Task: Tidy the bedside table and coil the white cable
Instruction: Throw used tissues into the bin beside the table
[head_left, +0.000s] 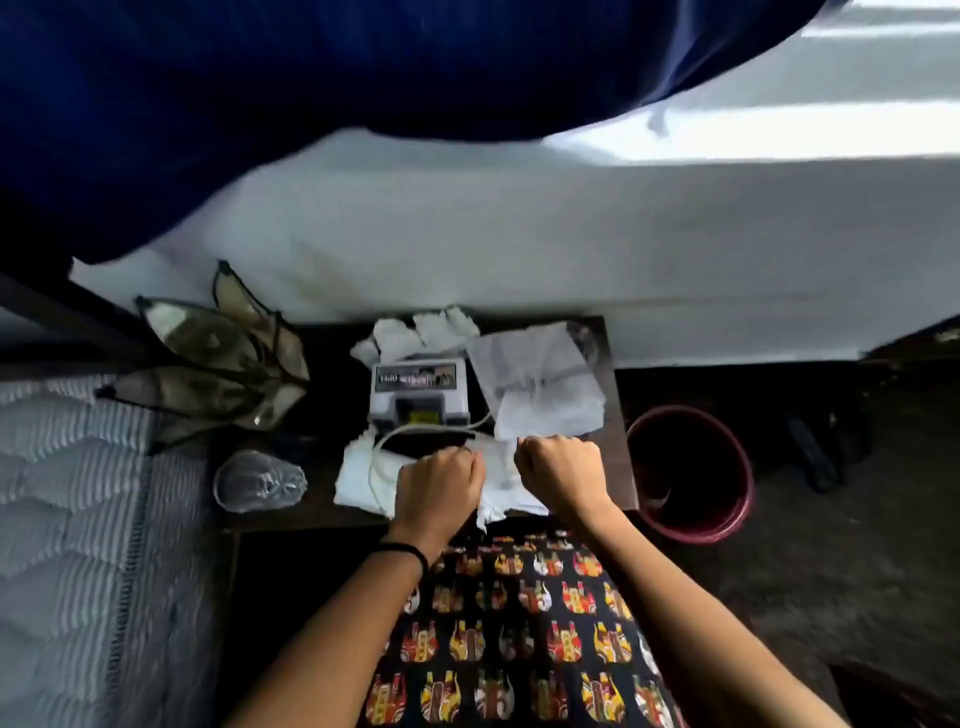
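A white cable (415, 430) loops over white crumpled tissues (363, 475) on the dark brown bedside table (618, 415). The small box (418, 392) is pale grey; the bin (691, 473) is dark red. The person's garment (519, 634) is black — patterned in yellow, red and white.

Both hands, left hand (439, 486) and right hand (562, 470), were curled over white cloth (363, 480) on the table (618, 410). A white cable (387, 441) looped from a grey device (418, 397).
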